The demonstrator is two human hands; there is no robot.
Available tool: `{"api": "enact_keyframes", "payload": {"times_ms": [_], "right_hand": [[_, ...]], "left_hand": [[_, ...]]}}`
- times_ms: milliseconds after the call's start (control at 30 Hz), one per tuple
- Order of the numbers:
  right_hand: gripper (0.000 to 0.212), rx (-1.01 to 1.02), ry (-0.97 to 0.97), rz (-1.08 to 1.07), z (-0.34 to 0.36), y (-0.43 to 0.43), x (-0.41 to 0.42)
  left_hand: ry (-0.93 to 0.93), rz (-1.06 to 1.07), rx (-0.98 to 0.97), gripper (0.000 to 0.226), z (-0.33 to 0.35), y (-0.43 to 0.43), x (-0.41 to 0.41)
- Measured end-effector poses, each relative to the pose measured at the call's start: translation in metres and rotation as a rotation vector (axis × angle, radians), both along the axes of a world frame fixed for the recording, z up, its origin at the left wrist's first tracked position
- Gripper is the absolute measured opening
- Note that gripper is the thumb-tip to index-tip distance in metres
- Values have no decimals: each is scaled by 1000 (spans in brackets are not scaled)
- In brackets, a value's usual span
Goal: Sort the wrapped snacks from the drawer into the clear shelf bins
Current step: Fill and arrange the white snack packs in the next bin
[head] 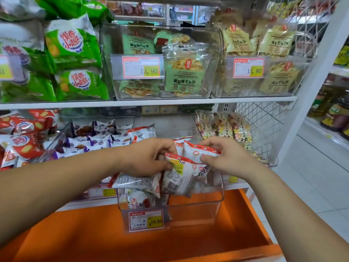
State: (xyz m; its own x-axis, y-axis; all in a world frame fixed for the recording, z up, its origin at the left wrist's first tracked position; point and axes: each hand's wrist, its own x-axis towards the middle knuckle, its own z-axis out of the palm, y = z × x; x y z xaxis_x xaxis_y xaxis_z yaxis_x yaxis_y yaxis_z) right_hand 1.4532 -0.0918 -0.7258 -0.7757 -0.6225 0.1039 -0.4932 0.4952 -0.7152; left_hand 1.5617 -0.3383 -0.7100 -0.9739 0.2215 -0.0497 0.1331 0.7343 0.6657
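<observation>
Both hands meet over the open top of the clear bin (198,208); the left hand (149,157) has its fingers curled round a bunch of red-and-white snack packets (175,178), while the right hand (222,157) pinches the red top edge of 1 packet (200,151) between thumb and fingertips, probably to peel it from the bunch so it can be set down singly. Beneath the forearms lies the orange drawer (94,233), pulled out; its visible floor shows no packets, so the drawer seems nearly emptied. Just beyond, the clear bin appears to jut forward from the lower shelf, a price tag (146,220) on its face; a few matching packets already lie in its left half, under the left hand, and its right half looks bare. The held bunch hangs partly inside the rim, touching both hands. Left of it sits a bin of purple packets (98,137); 1 shelf higher, farther back, stand bins of green biscuit packs (184,76).
</observation>
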Motion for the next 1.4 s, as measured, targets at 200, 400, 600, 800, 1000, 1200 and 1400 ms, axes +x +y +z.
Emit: {"api": "enact_keyframes", "payload": {"times_ms": [200, 400, 600, 800, 1000, 1200, 1400], "right_hand": [[33, 182, 90, 58, -5, -3, 2], [43, 350, 325, 47, -21, -14, 3], [41, 263, 304, 24, -22, -12, -1], [41, 236, 296, 48, -23, -13, 1], [41, 277, 302, 72, -22, -12, 5], [44, 252, 299, 12, -28, -11, 1], [44, 286, 361, -13, -37, -11, -5]], "left_hand": [[11, -38, 106, 26, 5, -8, 5], [-10, 44, 30, 32, 8, 1, 3], [-150, 140, 219, 19, 17, 13, 1], [-148, 170, 64, 45, 20, 16, 4], [-106, 29, -368, 62, 14, 37, 9], [-77, -336, -552, 38, 10, 65, 9], [-170, -375, -534, 31, 5, 63, 2]]}}
